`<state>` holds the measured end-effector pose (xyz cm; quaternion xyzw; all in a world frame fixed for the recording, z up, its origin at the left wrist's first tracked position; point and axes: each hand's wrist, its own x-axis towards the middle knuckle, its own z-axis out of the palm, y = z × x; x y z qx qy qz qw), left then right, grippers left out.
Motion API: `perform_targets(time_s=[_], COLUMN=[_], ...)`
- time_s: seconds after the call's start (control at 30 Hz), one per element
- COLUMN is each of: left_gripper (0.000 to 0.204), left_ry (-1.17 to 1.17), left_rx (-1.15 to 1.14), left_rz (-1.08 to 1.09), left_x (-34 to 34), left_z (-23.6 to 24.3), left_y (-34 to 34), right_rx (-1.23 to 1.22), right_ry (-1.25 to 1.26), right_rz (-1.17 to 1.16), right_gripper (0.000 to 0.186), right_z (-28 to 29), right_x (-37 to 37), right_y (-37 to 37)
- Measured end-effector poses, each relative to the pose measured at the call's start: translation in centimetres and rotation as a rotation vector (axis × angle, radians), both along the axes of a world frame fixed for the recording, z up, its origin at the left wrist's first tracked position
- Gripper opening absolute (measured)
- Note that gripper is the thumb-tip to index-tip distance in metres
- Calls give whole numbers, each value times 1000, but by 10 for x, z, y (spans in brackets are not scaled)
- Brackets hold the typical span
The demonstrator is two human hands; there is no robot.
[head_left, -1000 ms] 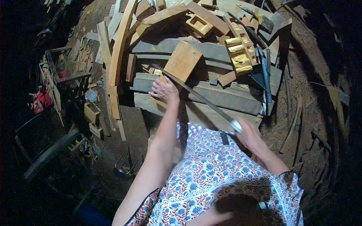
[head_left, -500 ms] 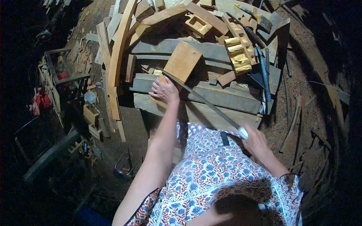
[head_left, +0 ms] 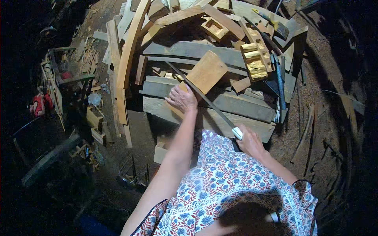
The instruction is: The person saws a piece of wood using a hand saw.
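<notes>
Left hand (head_left: 182, 98) rests at the near end of a wooden block (head_left: 207, 72) on the plank table (head_left: 252, 103), probably steadying it; whether its grip pinches, I cannot tell. Right hand (head_left: 251, 142) wraps the white handle (head_left: 237, 133) of a long file (head_left: 214, 107) slanting across.

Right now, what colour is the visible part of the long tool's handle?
The handle is white, seen in the head view.

The left hand (head_left: 182, 99) reaches farther forward; the right hand (head_left: 251, 141) curls in a grip.
</notes>
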<state>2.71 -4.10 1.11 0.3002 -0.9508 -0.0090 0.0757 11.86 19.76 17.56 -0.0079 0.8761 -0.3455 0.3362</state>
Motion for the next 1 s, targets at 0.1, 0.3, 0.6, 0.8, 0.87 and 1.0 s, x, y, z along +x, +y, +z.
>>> perform_targets(time_s=[0.1, 0.3, 0.6, 0.8, 0.87, 1.0], left_gripper=[39, 32, 36, 39, 42, 51], left_ry=[20, 65, -10, -45, -75, -50], left_rx=[-27, -90, -87, 12, 78, 161], left_rz=[84, 202, 228, 250, 228, 140], left_x=[-3, 1, -6, -8, -7, 6], left_z=[9, 1, 0, 0, 5, 4], left_y=[8, 2, 13, 6, 2, -5], right_rx=[6, -57, -112, -68, -43, -41], right_ry=[-123, 150, 146, 160, 173, 192], right_rz=[-20, 54, 41, 45, 39, 8], right_gripper=[46, 40, 36, 35, 36, 36], right_z=[-41, -69, -90, -87, -84, -80], right_x=[-4, -25, -31, -35, -34, -32], right_y=[14, 24, 41, 38, 35, 30])
